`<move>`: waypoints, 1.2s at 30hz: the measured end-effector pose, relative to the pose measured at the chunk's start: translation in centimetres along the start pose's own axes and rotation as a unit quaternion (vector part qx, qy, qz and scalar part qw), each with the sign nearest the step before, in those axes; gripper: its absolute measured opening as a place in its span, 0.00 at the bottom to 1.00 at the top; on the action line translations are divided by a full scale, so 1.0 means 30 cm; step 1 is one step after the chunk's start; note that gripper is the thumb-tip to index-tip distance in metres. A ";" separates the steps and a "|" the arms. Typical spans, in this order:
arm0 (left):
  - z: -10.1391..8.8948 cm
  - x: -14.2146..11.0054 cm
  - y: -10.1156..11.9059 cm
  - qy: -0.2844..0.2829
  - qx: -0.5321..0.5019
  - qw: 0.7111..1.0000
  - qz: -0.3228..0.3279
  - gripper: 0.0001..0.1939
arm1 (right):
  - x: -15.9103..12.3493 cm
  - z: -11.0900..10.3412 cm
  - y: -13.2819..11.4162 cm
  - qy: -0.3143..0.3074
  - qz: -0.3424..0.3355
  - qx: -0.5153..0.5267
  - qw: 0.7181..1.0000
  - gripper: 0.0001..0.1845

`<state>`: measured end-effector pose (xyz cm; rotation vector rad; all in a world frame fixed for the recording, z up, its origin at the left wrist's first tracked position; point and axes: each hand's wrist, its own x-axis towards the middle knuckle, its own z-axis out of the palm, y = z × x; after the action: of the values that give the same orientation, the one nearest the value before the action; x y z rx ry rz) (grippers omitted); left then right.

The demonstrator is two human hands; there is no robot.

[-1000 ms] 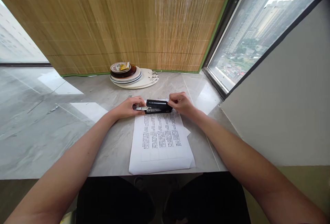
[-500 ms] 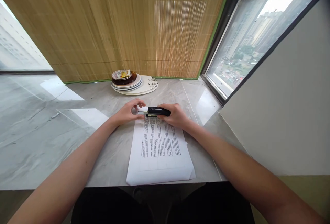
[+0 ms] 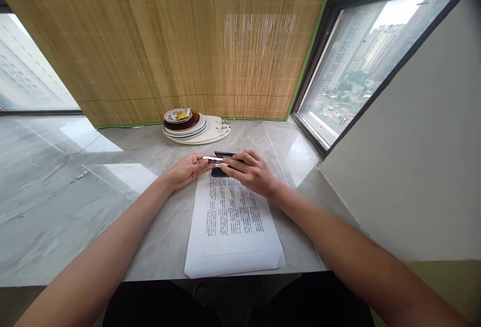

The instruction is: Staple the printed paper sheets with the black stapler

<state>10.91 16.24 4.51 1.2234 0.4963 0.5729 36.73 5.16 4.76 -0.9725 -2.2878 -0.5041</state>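
A black stapler is held over the top edge of a printed sheet of paper, its two black parts spread apart. My right hand is closed around it from the right, with the fingers covering much of its body. A narrow silver-white strip shows between the stapler's parts; whether it belongs to the stapler, I cannot tell. The fingers of my left hand pinch the left end of that strip. Under the top sheet, a lower corner of more paper shows.
Behind the hands, stacked plates stand on a pale oval board with a scrap on top. A bamboo blind hangs behind the grey marble counter. At right are a window and a wall.
The stapler has been turned in my right hand, and its parts now stand apart with the silver-white strip showing. My left fingers have closed from a wider curl into a pinch.
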 end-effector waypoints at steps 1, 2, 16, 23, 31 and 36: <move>-0.001 0.000 0.000 0.003 -0.004 1.000 -0.004 0.18 | 0.001 -0.002 -0.001 -0.009 -0.001 0.004 1.000 0.23; -0.002 0.000 0.001 0.006 -0.007 1.000 -0.008 0.18 | 0.001 -0.004 -0.002 -0.016 0.002 0.008 1.000 0.24; -0.023 0.006 0.024 0.136 -0.025 0.990 0.028 0.10 | 0.002 0.016 -0.005 0.121 0.269 0.092 0.951 0.21; 0.012 0.002 0.026 0.145 0.079 0.967 0.191 0.21 | -0.004 0.022 -0.016 -0.007 0.341 0.299 0.891 0.13; 0.063 -0.054 0.045 0.027 0.243 0.948 0.201 0.18 | 0.028 -0.003 -0.096 0.072 0.074 0.124 0.987 0.19; 0.093 -0.061 0.057 -0.040 0.273 0.940 0.198 0.15 | 0.018 0.013 -0.119 0.067 0.010 0.076 0.995 0.19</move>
<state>11.05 13.45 6.99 1.8964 0.3480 0.7496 33.63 3.30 4.43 -0.8589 -2.1612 -0.3683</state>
